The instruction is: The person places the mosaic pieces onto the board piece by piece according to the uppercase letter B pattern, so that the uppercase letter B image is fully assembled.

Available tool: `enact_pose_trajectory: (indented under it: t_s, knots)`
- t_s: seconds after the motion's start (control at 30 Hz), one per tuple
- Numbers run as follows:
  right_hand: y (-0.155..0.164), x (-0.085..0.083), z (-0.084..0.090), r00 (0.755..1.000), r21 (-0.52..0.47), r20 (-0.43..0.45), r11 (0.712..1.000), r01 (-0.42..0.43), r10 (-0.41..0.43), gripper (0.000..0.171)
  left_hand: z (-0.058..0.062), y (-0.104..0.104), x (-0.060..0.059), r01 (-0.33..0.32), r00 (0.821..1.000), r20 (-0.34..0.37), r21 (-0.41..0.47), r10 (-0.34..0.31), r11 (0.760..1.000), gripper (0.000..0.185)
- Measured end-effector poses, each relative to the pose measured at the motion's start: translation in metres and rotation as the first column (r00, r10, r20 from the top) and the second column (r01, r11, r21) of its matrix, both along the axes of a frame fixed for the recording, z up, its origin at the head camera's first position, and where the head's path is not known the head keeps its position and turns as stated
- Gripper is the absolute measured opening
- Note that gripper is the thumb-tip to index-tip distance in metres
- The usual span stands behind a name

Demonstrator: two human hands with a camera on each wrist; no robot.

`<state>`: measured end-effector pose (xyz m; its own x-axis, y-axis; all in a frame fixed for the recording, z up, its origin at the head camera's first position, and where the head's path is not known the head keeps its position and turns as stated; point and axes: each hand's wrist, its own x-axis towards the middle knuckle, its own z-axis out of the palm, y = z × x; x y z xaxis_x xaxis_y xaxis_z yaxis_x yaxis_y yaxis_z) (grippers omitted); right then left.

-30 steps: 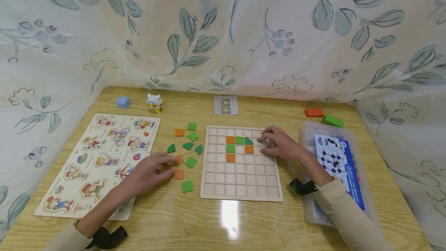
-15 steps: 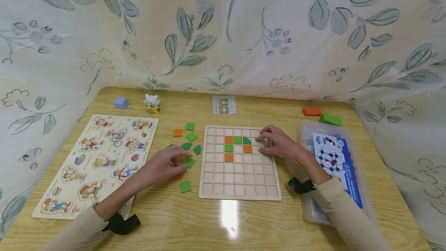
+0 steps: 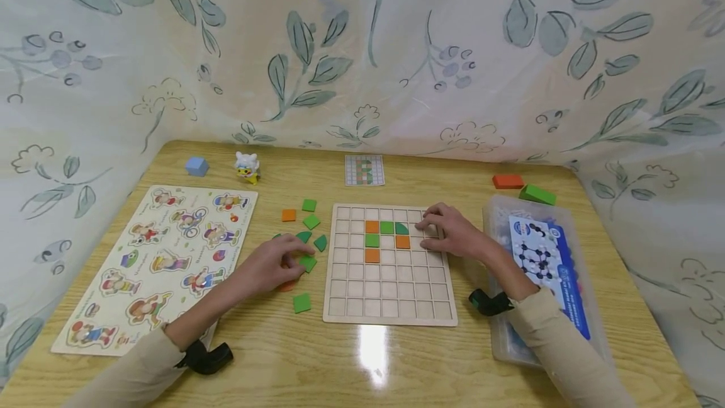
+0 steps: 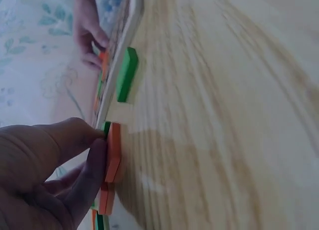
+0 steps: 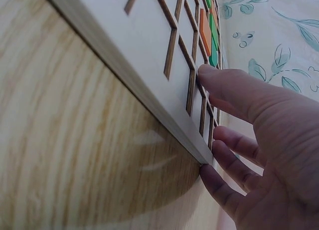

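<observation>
My left hand (image 3: 272, 264) is over the loose tiles, thumb and index finger pinching a green square tile (image 3: 308, 264). An orange tile (image 4: 114, 152) lies right beside those fingers in the left wrist view. More green squares, green quarter-round tiles (image 3: 320, 243) and an orange square (image 3: 289, 215) are scattered around it; some are partly hidden by the hand. My right hand (image 3: 450, 232) rests at the right edge of the wooden grid board (image 3: 391, 307), fingers spread and holding no tile. Several orange and green tiles, one a quarter-round (image 3: 401, 228), sit in the board's upper cells.
Behind the board lies a small pattern card (image 3: 364, 170). A picture puzzle board (image 3: 153, 257) is at left, with a blue block (image 3: 197, 167) and a toy figure (image 3: 247, 167) beyond. At right stand a plastic box (image 3: 544, 276), a red block (image 3: 508, 181) and a green block (image 3: 537, 194).
My left hand has moved right from the orange tiles to the green square, where its fingertips have closed together. The right hand stays at the board's edge.
</observation>
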<state>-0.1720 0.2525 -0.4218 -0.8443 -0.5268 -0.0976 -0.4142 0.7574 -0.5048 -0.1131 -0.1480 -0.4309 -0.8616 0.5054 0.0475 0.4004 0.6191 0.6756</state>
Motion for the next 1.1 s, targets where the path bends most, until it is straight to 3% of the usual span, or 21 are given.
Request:
enact_pose_trajectory:
  t_s: [0.1, 0.37, 0.7, 0.9, 1.1]
  knots:
    - [0.000, 0.000, -0.001, 1.000, 0.001, -0.004, 1.000, -0.005, 0.005, 0.029, 0.001, 0.001, 0.000, -0.003, 1.000, -0.025, -0.024, 0.002, 1.000, 0.029]
    - [0.000, 0.000, 0.000, 1.000, -0.010, -0.008, 1.000, 0.001, -0.001, 0.029, 0.009, 0.005, 0.002, 0.021, 1.000, -0.007, -0.069, -0.021, 0.997, 0.029]
    - [0.001, 0.002, 0.000, 0.999, -0.014, -0.028, 1.000, -0.018, 0.018, 0.030, 0.015, 0.013, 0.007, 0.053, 0.990, -0.114, -0.237, -0.082, 0.970, 0.029]
    - [0.001, 0.002, 0.000, 0.999, -0.017, -0.028, 1.000, -0.015, 0.015, 0.030, 0.021, 0.013, 0.010, 0.064, 0.982, -0.162, -0.208, -0.099, 0.976, 0.028]
    - [0.001, 0.002, 0.000, 1.000, -0.016, -0.027, 1.000, -0.016, 0.016, 0.029, 0.022, 0.013, 0.007, 0.104, 0.987, -0.110, -0.144, -0.120, 0.984, 0.036]
